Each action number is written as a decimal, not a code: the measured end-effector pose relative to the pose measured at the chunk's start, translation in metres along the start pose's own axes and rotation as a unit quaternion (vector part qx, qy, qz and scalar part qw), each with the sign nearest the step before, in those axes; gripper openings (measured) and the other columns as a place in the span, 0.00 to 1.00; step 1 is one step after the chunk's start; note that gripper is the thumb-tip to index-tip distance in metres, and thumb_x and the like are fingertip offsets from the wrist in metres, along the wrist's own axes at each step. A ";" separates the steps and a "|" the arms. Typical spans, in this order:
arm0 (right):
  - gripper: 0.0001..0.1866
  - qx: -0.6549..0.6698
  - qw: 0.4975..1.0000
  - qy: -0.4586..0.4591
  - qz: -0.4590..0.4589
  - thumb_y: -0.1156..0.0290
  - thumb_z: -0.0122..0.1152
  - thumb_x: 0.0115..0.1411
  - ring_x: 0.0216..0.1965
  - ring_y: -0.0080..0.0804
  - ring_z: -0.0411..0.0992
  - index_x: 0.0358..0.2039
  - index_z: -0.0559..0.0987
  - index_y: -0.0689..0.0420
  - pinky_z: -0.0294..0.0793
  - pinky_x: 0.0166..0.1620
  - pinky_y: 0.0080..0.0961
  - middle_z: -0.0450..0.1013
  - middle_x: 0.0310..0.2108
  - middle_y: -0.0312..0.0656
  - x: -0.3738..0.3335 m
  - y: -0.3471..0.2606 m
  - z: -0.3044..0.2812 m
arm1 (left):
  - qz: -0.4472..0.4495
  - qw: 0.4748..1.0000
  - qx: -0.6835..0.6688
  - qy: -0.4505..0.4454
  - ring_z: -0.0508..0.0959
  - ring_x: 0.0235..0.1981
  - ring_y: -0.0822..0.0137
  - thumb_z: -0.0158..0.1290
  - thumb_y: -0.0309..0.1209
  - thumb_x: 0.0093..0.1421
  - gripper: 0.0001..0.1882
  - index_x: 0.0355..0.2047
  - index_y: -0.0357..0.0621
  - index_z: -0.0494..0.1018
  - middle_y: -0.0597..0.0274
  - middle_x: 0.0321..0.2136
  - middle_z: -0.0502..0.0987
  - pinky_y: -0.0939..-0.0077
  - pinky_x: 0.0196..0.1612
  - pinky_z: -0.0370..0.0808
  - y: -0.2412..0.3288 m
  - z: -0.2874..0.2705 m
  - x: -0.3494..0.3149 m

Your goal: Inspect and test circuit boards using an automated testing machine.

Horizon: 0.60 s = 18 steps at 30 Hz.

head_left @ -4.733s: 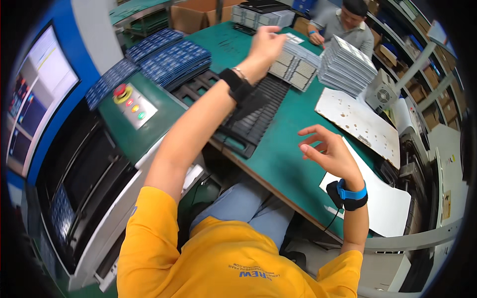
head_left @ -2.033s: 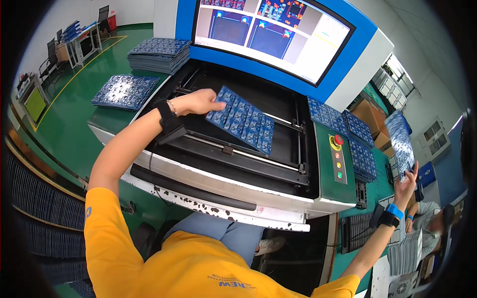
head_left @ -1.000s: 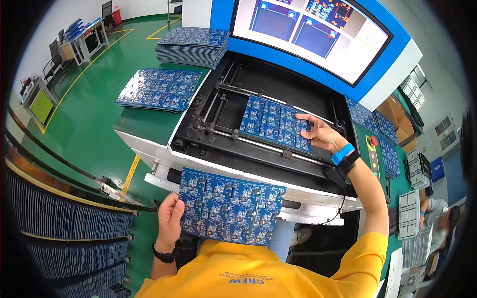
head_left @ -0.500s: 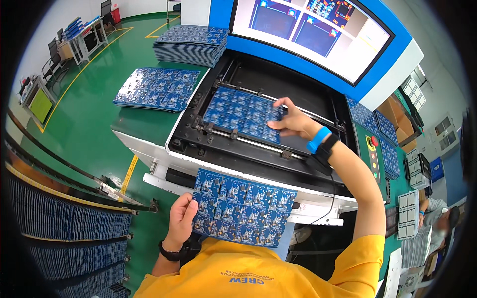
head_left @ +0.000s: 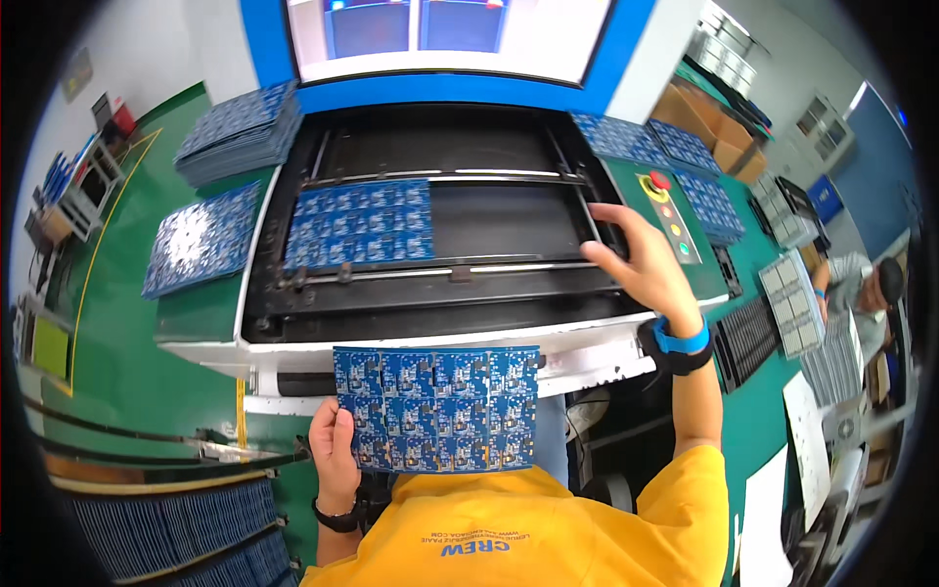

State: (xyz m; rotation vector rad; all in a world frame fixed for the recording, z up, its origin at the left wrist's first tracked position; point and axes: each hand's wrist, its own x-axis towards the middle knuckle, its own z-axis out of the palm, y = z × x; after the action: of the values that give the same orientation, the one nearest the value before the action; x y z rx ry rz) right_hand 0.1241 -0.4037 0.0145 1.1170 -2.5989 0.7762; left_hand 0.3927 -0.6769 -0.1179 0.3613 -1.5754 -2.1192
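Observation:
My left hand [head_left: 335, 440] grips the left edge of a blue circuit board panel [head_left: 440, 411], thumb on top, holding it in front of my body below the machine's front edge. A second blue panel [head_left: 360, 223] lies between the rails at the left of the black machine bed [head_left: 509, 220]. My right hand [head_left: 636, 254] is over the right end of that bed, clear of the panel. Its thumb and fingers are apart with nothing between them.
Stacks of blue panels [head_left: 235, 137] stand at the machine's left, others [head_left: 706, 205] at its right. A red emergency stop button [head_left: 659, 181] sits on the right control strip. Above the bed is a screen [head_left: 450, 39]. At far right a co-worker [head_left: 861, 293] handles white-and-grey trays [head_left: 792, 303].
My right hand has let go of the panel on the bed and moved right, away from it. The left hand still holds its panel. The view has turned to the right.

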 end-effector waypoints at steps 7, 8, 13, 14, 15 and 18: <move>0.19 -0.137 0.971 0.147 0.132 0.69 0.58 0.58 0.49 0.47 0.69 0.49 0.70 0.62 0.67 0.51 0.31 0.71 0.45 0.52 -0.097 0.098 -0.026 | -0.017 0.998 0.012 -0.051 0.57 0.26 0.85 0.41 0.31 0.66 0.10 0.26 0.43 0.61 0.76 0.23 0.61 0.89 0.29 0.57 -0.010 0.025 0.007; 0.19 -0.104 0.975 0.138 0.137 0.70 0.57 0.59 0.49 0.46 0.69 0.49 0.70 0.62 0.66 0.52 0.31 0.71 0.44 0.52 -0.097 0.098 -0.027 | -0.019 0.998 0.014 -0.050 0.57 0.25 0.85 0.41 0.31 0.66 0.10 0.26 0.43 0.61 0.76 0.22 0.61 0.89 0.29 0.56 -0.010 0.029 0.007; 0.17 -0.150 0.972 0.099 0.153 0.73 0.54 0.60 0.45 0.45 0.70 0.49 0.70 0.62 0.66 0.52 0.30 0.72 0.40 0.50 -0.086 0.087 -0.039 | -0.010 0.997 0.050 -0.062 0.61 0.28 0.85 0.41 0.31 0.66 0.09 0.28 0.44 0.63 0.75 0.25 0.65 0.90 0.32 0.61 -0.012 0.040 0.006; 0.16 -0.173 0.969 0.117 0.131 0.73 0.53 0.60 0.44 0.43 0.70 0.49 0.70 0.62 0.66 0.52 0.30 0.72 0.40 0.49 -0.085 0.081 -0.040 | -0.012 0.996 0.055 -0.062 0.60 0.27 0.85 0.41 0.31 0.66 0.09 0.28 0.44 0.63 0.75 0.25 0.64 0.90 0.31 0.60 -0.010 0.043 0.006; 0.16 -0.196 0.965 0.135 0.107 0.73 0.53 0.61 0.43 0.42 0.70 0.49 0.70 0.62 0.66 0.51 0.31 0.72 0.39 0.48 -0.085 0.073 -0.042 | -0.015 0.996 0.059 -0.062 0.59 0.27 0.85 0.41 0.31 0.66 0.09 0.27 0.44 0.62 0.75 0.25 0.63 0.90 0.31 0.59 -0.007 0.047 0.004; 0.16 -0.077 0.972 0.221 0.016 0.71 0.50 0.63 0.41 0.37 0.70 0.50 0.69 0.61 0.67 0.48 0.32 0.72 0.38 0.45 -0.092 0.037 -0.022 | -0.010 0.998 0.057 -0.035 0.59 0.27 0.85 0.41 0.31 0.66 0.10 0.27 0.44 0.62 0.75 0.25 0.63 0.89 0.32 0.59 -0.009 0.050 -0.002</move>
State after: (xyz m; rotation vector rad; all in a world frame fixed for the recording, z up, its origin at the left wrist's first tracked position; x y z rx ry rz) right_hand 0.1599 -0.3140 -0.0163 0.7573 -2.2596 0.7177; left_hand 0.3689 -0.6325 -0.1112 0.3460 -1.7448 -2.0826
